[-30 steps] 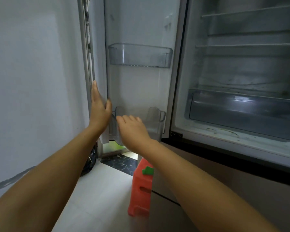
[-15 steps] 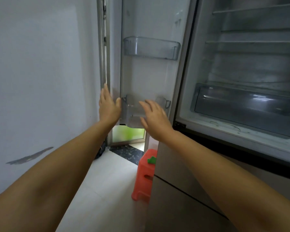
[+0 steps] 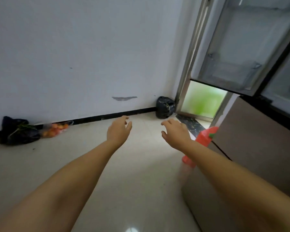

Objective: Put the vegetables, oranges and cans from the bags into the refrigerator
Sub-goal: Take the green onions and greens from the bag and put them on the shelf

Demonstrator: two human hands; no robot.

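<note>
Both my hands hang empty over the tiled floor, fingers apart: my left hand (image 3: 118, 130) and my right hand (image 3: 175, 132). The refrigerator (image 3: 251, 136) stands at the right with its upper door (image 3: 241, 44) swung open, door bins visible. Far left against the wall lies a black bag (image 3: 18, 131) with green stalks poking out. Beside it sits a clear bag of oranges (image 3: 55, 129). Another tied black bag (image 3: 165, 107) rests in the corner by the doorway. No cans are visible.
A red plastic stool (image 3: 201, 144) stands against the refrigerator's lower front, behind my right forearm. A glass door with a metal frame (image 3: 202, 100) is behind the open fridge door. A white wall with black skirting (image 3: 107, 116) runs along the left.
My view has swung left and down from the fridge door to the floor. Both hands have come off the door and lowered; the bags along the wall are now in sight.
</note>
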